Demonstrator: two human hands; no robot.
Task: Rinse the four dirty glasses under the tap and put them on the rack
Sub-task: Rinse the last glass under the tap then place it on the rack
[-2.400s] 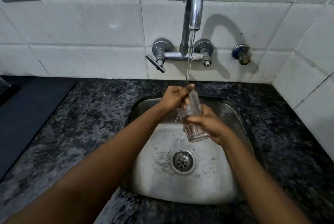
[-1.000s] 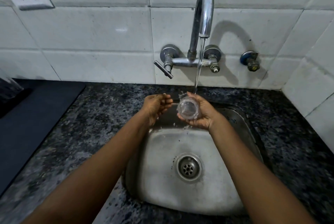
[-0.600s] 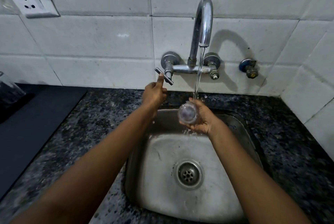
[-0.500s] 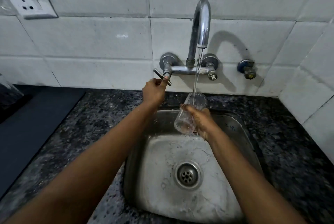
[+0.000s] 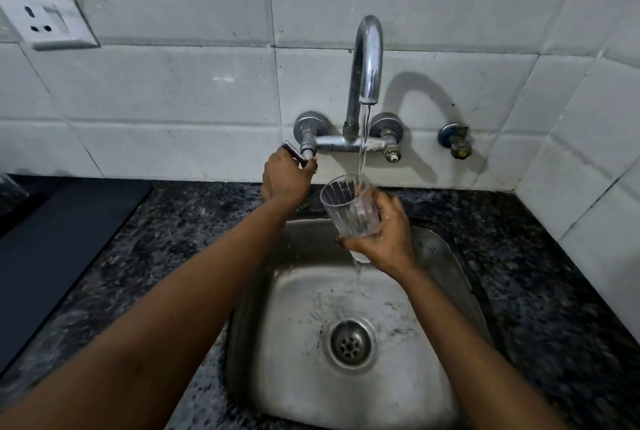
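Note:
A clear ribbed glass [image 5: 348, 207] is held over the steel sink [image 5: 433, 377], tilted with its mouth up and to the left. My right hand [image 5: 388, 235] grips it around the base. A thin stream of water falls from the chrome tap spout [image 5: 369, 58] onto the glass's rim and my fingers, then runs down into the sink. My left hand [image 5: 285, 178] is closed around the tap's left lever handle [image 5: 292, 149]. Another glass [image 5: 8, 192] shows only partly at the far left edge.
Dark speckled granite counter [image 5: 180, 232] surrounds the sink. A dark mat [image 5: 59, 239] lies on the counter at left. White tiled walls stand behind and at right, with a socket [image 5: 48, 25] upper left and a small valve [image 5: 455, 142] right of the tap.
My left hand left the glass, rose to the tap's lever and closed on it. My right hand turned the glass from mouth-toward-me to mouth-up under the stream.

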